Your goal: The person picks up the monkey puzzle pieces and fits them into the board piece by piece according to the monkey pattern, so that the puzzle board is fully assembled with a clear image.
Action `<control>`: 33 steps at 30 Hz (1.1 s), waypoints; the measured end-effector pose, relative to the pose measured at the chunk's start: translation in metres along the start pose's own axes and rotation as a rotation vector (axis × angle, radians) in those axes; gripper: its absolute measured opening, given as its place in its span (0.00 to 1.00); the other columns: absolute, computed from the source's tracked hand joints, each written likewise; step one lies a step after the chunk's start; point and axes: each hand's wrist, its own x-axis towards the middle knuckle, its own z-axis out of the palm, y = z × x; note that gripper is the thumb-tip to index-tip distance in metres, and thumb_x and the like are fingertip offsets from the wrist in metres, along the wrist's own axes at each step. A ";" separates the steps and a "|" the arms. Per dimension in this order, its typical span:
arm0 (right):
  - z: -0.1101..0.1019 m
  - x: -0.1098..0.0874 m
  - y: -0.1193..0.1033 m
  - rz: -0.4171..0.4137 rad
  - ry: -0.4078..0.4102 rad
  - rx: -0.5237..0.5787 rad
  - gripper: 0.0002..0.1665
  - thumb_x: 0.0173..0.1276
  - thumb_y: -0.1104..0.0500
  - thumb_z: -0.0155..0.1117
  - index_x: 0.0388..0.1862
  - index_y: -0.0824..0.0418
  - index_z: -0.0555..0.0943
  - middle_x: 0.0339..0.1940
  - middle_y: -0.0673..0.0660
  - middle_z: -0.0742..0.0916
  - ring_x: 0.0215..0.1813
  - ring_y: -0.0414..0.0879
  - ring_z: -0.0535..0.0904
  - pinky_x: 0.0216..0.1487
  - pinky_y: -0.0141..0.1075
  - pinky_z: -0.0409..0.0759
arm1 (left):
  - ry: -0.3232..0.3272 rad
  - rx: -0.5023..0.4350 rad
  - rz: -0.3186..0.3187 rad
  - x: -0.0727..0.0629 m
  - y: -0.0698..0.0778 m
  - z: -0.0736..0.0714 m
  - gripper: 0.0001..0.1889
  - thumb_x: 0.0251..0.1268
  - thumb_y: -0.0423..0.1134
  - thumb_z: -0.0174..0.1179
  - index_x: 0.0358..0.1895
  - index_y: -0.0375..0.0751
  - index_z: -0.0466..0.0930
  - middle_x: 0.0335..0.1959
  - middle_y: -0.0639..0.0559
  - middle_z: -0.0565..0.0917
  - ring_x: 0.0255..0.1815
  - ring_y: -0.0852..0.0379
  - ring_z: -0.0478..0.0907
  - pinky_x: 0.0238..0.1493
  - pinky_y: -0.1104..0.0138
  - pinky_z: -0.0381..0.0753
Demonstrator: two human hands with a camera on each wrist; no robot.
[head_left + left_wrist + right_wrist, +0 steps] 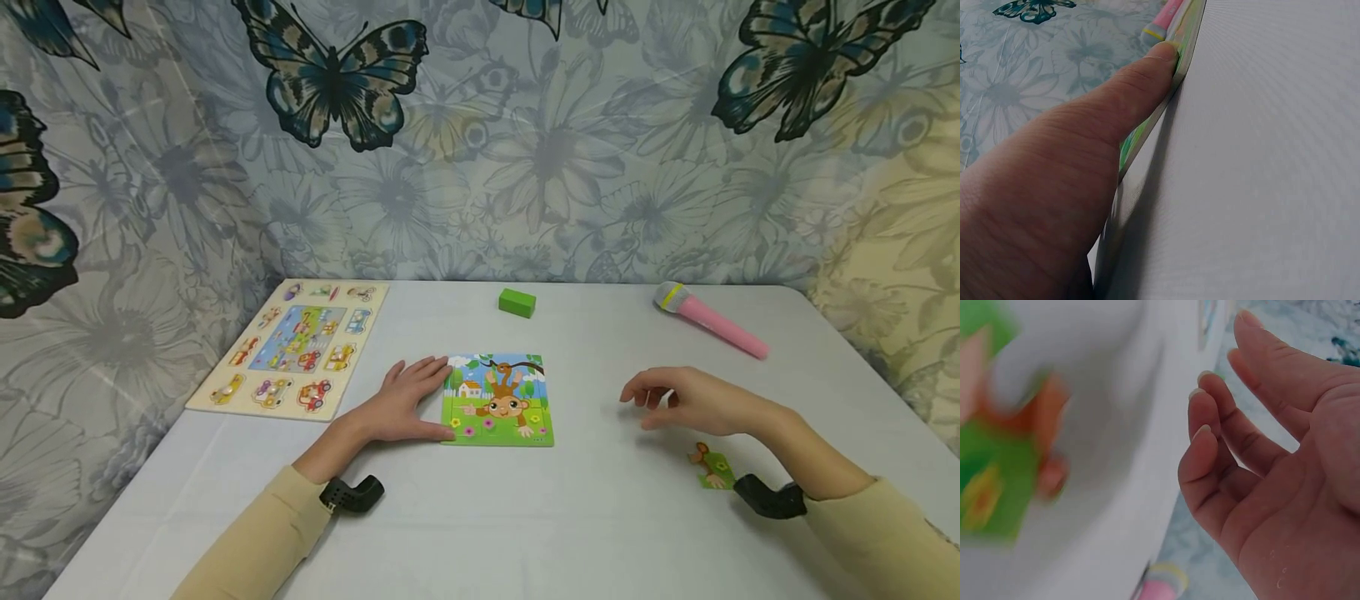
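Note:
A square monkey puzzle [498, 425] lies flat on the white table. My left hand [401, 404] rests at its left side, fingers spread over the upper left corner and thumb at the lower left. In the left wrist view, that thumb [1141, 78] presses on the puzzle's edge. My right hand [693, 400] hovers over the table to the right, fingers loosely bent and nothing between them. Below its wrist lies a loose green puzzle piece [717, 471] with a brown limb and a yellow flower; it appears blurred in the right wrist view.
A larger wooden peg puzzle board [217, 398] with pictured vehicles lies at the back left. A green block [517, 302] sits at the back middle. At the back right is a pink toy microphone [720, 322]. A butterfly-patterned cloth [547, 167] hangs behind the table.

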 end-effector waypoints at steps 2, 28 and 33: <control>-0.002 -0.010 0.007 0.000 0.002 -0.003 0.19 0.68 0.55 0.72 0.55 0.58 0.81 0.48 0.51 0.84 0.47 0.48 0.79 0.43 0.35 0.78 | -0.001 -0.004 -0.001 0.000 0.000 0.000 0.54 0.56 0.64 0.70 0.79 0.37 0.57 0.81 0.45 0.54 0.81 0.44 0.44 0.74 0.41 0.33; 0.005 -0.074 0.048 0.086 0.024 -0.044 0.28 0.57 0.55 0.80 0.52 0.62 0.77 0.43 0.49 0.78 0.42 0.37 0.71 0.39 0.32 0.73 | -0.005 0.015 -0.010 0.000 -0.003 0.000 0.55 0.56 0.65 0.69 0.80 0.38 0.56 0.81 0.46 0.53 0.82 0.46 0.44 0.74 0.42 0.33; 0.007 -0.075 0.048 0.079 0.020 -0.032 0.27 0.56 0.58 0.81 0.50 0.62 0.77 0.43 0.49 0.77 0.41 0.37 0.70 0.38 0.32 0.72 | -0.006 0.015 -0.013 0.000 -0.003 0.001 0.55 0.56 0.66 0.68 0.80 0.38 0.56 0.81 0.46 0.53 0.82 0.46 0.43 0.74 0.42 0.33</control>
